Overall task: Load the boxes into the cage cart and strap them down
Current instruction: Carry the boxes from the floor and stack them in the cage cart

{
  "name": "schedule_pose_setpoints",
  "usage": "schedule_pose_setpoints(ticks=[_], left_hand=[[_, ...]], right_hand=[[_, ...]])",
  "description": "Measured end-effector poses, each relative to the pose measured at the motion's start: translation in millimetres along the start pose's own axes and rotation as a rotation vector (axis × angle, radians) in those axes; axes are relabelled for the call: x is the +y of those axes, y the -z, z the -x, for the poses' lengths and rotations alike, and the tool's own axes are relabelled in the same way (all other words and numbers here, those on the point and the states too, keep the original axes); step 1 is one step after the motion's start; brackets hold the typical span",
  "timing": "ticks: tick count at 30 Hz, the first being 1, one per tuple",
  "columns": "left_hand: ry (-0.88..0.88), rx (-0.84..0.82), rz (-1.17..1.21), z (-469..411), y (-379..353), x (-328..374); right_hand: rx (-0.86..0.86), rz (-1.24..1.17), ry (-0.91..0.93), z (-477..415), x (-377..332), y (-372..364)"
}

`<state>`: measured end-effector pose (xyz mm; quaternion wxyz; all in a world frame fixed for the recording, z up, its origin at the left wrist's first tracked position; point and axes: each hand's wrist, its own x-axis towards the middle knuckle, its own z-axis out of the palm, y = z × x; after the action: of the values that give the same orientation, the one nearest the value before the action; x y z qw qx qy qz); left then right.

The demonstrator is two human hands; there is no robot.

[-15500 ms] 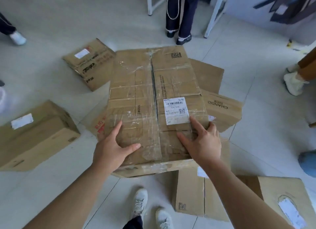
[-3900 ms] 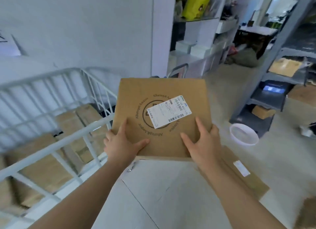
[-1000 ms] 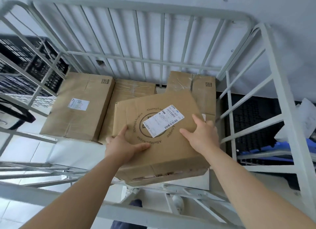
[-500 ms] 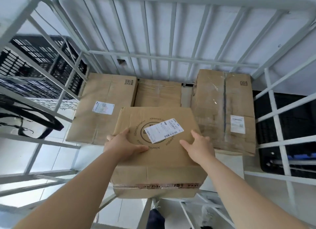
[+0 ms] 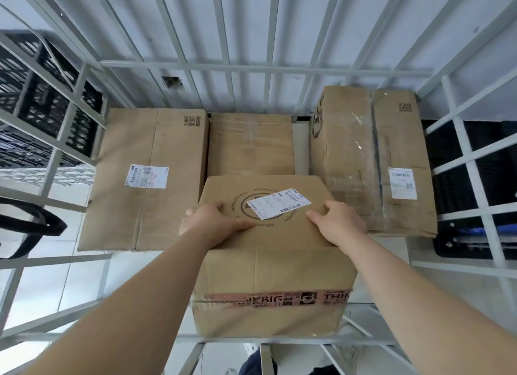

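Carried box (image 5: 274, 265): brown cardboard, with a round printed emblem and a white shipping label (image 5: 278, 204) on its top face and a band of printed tape (image 5: 279, 299) across the near side. It sits inside the cage cart (image 5: 251, 66), at the front, flanked by the left box and the right box and just in front of the middle box. Whether its base rests on the cart floor cannot be told.

Left hand (image 5: 208, 223): grips the box's top left edge, thumb flat on the top face, fingers curled over the side.

Right hand (image 5: 340, 223): grips the top right edge the same way, thumb on top, fingers (image 5: 334, 206) bent over the edge.

Left box (image 5: 145, 206): long, lying flat, with a white label and a printed code.

Middle box (image 5: 250, 145): smaller, taped, at the back bars.

Right box (image 5: 363, 156): tallest, wrapped in clear tape, with a white label near its front right.

Cage cart: white metal bars on the back and both sides, with a front rail below the carried box.

Black crates (image 5: 36, 103): stacked outside the left bars.

Black strap (image 5: 33, 223): looped, outside the left bars
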<state>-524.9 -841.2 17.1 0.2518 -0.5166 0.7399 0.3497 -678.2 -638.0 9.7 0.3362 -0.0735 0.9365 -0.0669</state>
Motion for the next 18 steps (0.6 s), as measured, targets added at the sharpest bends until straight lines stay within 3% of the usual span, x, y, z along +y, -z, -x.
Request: schedule_pose_setpoints(ticks=[5,18], left_hand=[[-0.020,0.016,0.103,-16,5,-7],[-0.104,0.231,0.039,27,-48,-71]], right_hand=[[0.041,-0.039,-0.026,-5,-9,-9],[0.280,-0.121,0.058,60,21,-55]])
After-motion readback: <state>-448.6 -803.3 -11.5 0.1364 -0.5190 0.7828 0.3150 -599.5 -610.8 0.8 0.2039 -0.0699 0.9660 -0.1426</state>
